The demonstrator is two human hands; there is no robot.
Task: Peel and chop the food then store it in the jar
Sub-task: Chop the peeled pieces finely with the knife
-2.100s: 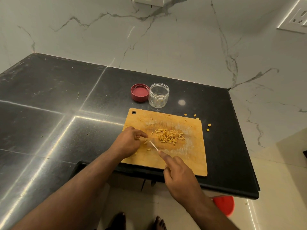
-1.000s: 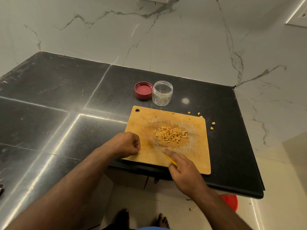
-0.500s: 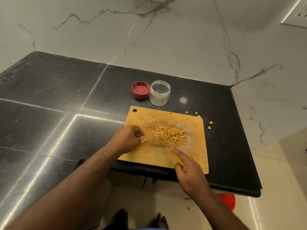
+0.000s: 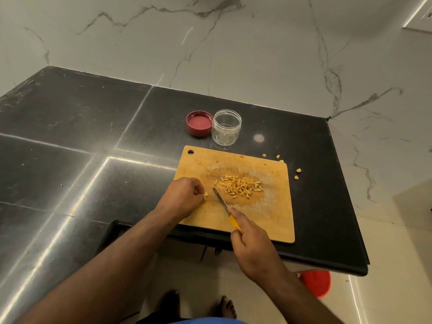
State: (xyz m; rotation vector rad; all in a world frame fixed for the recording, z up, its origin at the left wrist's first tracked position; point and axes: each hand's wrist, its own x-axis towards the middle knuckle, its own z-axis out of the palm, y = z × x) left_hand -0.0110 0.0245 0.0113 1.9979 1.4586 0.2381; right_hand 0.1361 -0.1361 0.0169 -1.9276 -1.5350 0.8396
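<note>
A wooden cutting board (image 4: 275, 220) lies at the counter's front edge. A pile of small yellow chopped sticks (image 4: 240, 186) sits in its middle. My left hand (image 4: 183, 198) pinches a small yellow food piece (image 4: 205, 195) on the board's left side. My right hand (image 4: 253, 249) grips a yellow-handled knife (image 4: 221, 199), its blade pointing up-left between the piece and the pile. Behind the board stands an open clear jar (image 4: 226, 130) with a few bits inside, and its red lid (image 4: 199, 123) lies upside down just left of it.
Loose yellow scraps (image 4: 297, 173) lie on the black counter (image 4: 70, 141) right of the board. Marble walls close the back and right. The counter ends right of the board; a red object (image 4: 315, 283) sits on the floor below.
My right hand drew the knife back from the pile toward the left hand's piece. My left hand shifted slightly, keeping its pinch on the small piece. The camera view wobbled.
</note>
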